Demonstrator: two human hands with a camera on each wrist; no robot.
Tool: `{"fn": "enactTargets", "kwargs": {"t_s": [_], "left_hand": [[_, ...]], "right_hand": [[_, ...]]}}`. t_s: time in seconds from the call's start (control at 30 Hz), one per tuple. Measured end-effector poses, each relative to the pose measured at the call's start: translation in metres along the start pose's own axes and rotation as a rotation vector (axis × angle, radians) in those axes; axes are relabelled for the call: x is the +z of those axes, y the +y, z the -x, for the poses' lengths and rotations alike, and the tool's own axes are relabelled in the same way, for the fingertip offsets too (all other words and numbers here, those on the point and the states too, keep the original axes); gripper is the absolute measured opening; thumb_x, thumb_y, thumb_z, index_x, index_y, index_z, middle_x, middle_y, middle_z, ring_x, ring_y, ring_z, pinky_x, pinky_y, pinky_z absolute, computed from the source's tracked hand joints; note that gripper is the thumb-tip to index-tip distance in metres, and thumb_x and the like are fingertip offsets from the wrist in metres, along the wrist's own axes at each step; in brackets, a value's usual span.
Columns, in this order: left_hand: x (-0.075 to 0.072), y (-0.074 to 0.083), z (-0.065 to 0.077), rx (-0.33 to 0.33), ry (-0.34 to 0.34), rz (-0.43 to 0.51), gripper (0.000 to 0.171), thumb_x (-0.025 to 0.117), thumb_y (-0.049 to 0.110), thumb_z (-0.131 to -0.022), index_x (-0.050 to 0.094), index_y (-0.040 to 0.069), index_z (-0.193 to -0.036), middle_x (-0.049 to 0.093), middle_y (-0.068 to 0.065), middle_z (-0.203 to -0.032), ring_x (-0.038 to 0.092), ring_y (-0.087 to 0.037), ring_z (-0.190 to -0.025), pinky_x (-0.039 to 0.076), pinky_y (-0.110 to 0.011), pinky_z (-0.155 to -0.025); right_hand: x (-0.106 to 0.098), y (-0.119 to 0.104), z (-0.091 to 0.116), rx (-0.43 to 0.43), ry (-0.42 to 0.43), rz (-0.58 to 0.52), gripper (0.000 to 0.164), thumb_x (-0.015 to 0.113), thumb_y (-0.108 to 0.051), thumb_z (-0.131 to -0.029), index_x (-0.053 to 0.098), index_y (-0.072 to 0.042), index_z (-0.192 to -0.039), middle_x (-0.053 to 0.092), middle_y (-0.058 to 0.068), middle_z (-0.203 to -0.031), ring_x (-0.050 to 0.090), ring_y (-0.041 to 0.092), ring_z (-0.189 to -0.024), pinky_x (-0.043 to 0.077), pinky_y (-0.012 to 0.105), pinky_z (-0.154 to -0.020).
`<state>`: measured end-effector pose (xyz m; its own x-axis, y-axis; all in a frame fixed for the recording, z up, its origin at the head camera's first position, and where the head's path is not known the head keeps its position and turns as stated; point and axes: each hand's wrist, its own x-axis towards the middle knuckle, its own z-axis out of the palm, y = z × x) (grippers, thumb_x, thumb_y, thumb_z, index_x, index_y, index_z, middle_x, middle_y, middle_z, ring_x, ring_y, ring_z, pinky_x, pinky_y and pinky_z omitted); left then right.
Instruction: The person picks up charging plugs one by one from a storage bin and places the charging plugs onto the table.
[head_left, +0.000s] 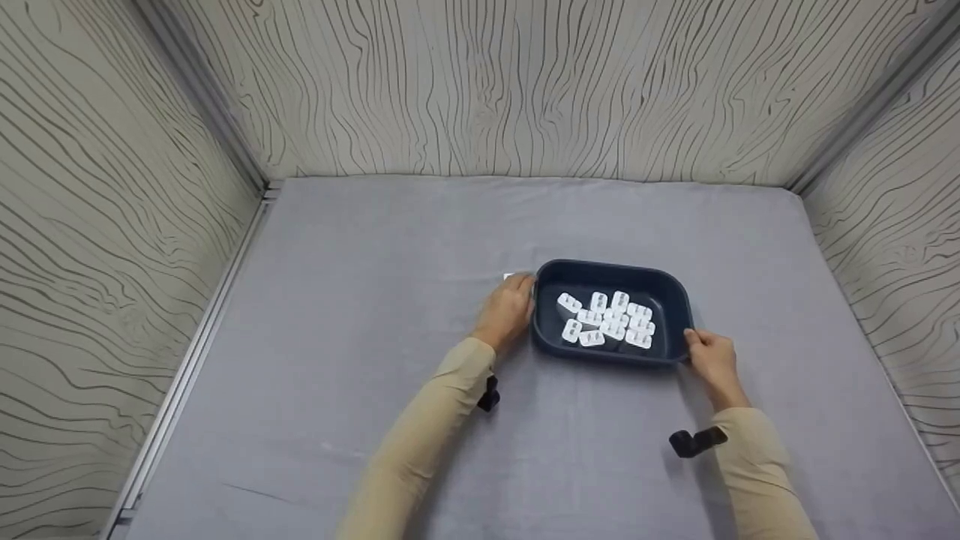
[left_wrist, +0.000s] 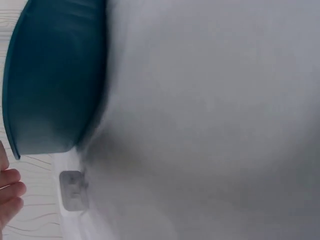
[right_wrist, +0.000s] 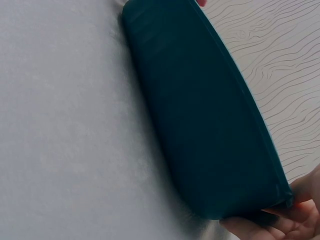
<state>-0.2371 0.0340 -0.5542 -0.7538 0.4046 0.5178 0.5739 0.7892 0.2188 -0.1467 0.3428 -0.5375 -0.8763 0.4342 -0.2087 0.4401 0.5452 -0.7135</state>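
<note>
A dark blue-green rectangular bin (head_left: pixel 611 358) with rounded corners is between my two hands. Inside, several small white rounded tiles (head_left: pixel 592 338) with dark markings lie loosely on its floor, some overlapping. My left hand (head_left: pixel 506 313) is at the bin's left end, its fingers along the rim; in the left wrist view only bent fingertips (left_wrist: pixel 15 189) show, beside the bin's end. The right hand (head_left: pixel 712 360) grips the right end near the front corner, thumb above and fingers below the rim in the right wrist view. Another white tile (left_wrist: pixel 74 190) lies outside the bin, beyond my left fingers.
Grey cloth (head_left: pixel 360 300) covers the table beneath the bin. Pale panels with a dark wood-grain pattern (head_left: pixel 487 90) enclose the back and both sides. A metal rail (head_left: pixel 195 352) runs along the left edge. Each wrist carries a small black camera (head_left: pixel 694 442).
</note>
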Motion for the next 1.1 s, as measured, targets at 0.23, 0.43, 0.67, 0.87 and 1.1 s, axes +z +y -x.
{"fn": "enactTargets", "kwargs": {"t_s": [0.23,0.43,0.67,0.87,1.1], "left_hand": [[-0.002,0.005,-0.002,0.049,0.009,0.019,0.031,0.059,0.006,-0.086,0.064,0.0,-0.115,0.068,-0.011,-0.114,0.066,-0.022,-0.109,0.052,-0.027,-0.099],[-0.002,0.012,-0.005,0.068,-0.054,0.016,0.032,0.059,0.008,-0.088,0.063,0.001,-0.119,0.067,-0.011,-0.12,0.064,-0.022,-0.115,0.049,-0.028,-0.104],[-0.001,0.024,-0.007,0.118,-0.154,0.0,0.031,0.057,0.012,-0.09,0.063,0.004,-0.12,0.066,-0.008,-0.124,0.063,-0.019,-0.119,0.049,-0.027,-0.105],[0.002,0.033,-0.013,0.148,-0.238,-0.007,0.033,0.056,0.013,-0.091,0.062,0.005,-0.123,0.065,-0.008,-0.126,0.062,-0.019,-0.12,0.049,-0.026,-0.105],[0.004,0.041,-0.019,0.114,-0.336,0.018,0.035,0.046,0.011,-0.096,0.059,0.005,-0.128,0.062,-0.008,-0.134,0.059,-0.019,-0.126,0.046,-0.026,-0.108]], "right_hand": [[0.0,0.0,0.0,-0.001,0.004,-0.004,0.036,0.051,-0.018,-0.097,0.063,0.013,-0.109,0.067,0.01,-0.088,0.049,0.01,-0.077,0.038,0.013,-0.062],[0.0,0.0,0.0,-0.01,0.034,-0.029,0.035,0.052,-0.015,-0.095,0.063,0.014,-0.11,0.067,0.006,-0.08,0.047,0.005,-0.067,0.04,0.014,-0.057],[0.001,0.001,-0.001,0.002,0.029,-0.037,0.034,0.053,-0.017,-0.095,0.063,0.014,-0.107,0.064,-0.001,-0.073,0.047,0.004,-0.065,0.04,0.014,-0.056],[0.0,0.002,-0.001,0.0,0.023,-0.027,0.035,0.053,-0.017,-0.096,0.063,0.014,-0.109,0.066,0.002,-0.075,0.047,0.003,-0.066,0.04,0.013,-0.058],[0.0,0.001,-0.001,0.021,-0.014,-0.105,0.039,0.051,-0.016,-0.097,0.059,0.017,-0.116,0.065,-0.005,-0.071,0.047,-0.005,-0.06,0.043,0.01,-0.056]]}}
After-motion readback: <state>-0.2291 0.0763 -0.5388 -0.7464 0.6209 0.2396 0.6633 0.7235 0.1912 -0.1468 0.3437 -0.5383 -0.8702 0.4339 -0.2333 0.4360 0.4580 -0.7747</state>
